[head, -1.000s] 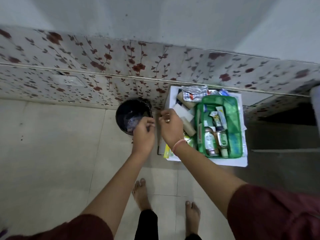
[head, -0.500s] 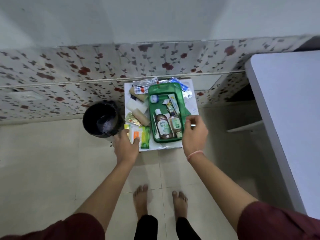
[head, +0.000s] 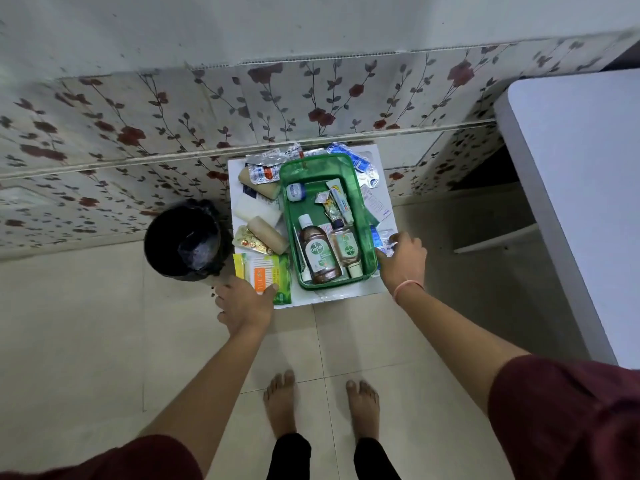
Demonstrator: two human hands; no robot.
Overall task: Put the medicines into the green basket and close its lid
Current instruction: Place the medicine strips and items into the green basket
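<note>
A: Nearest first, what is there?

B: Two bare feet (head: 322, 403) on the tiled floor (head: 86, 341), with both arms reaching forward to a small white bench (head: 325, 296) against the flowered wall (head: 311, 105).

A: The left hand?

B: The left hand (head: 242, 303) lies at the bench's near left corner, its fingers (head: 268, 289) spread on the near edge of a yellow-green packet (head: 266, 271). They touch it, but I cannot tell if they grip it.

A: And the right?

B: The right hand (head: 403, 259), with a pink band (head: 408, 285) at the wrist, is at the near right corner of the green basket (head: 360, 209). Its fingers (head: 398, 239) curl onto a foil strip (head: 386, 237) lying just beside the basket's right wall. Whether they have pinched it shut I cannot tell.

A: Where is the basket itself?

B: On the bench, between the two hands, open on top. Inside lie two brown bottles (head: 318, 252) side by side at the near end, tubes (head: 341, 200) farther in, and a small round tub (head: 296, 191) at the far left.

A: What remains outside?

B: To its left, beige rolls (head: 268, 233) and a white pad (head: 256, 209); at the far edge, blister strips (head: 265, 173); to its right, more strips (head: 369, 174). A black bin (head: 187, 237) stands on the floor left of the bench, and a pale table (head: 581, 188) is at the right.
</note>
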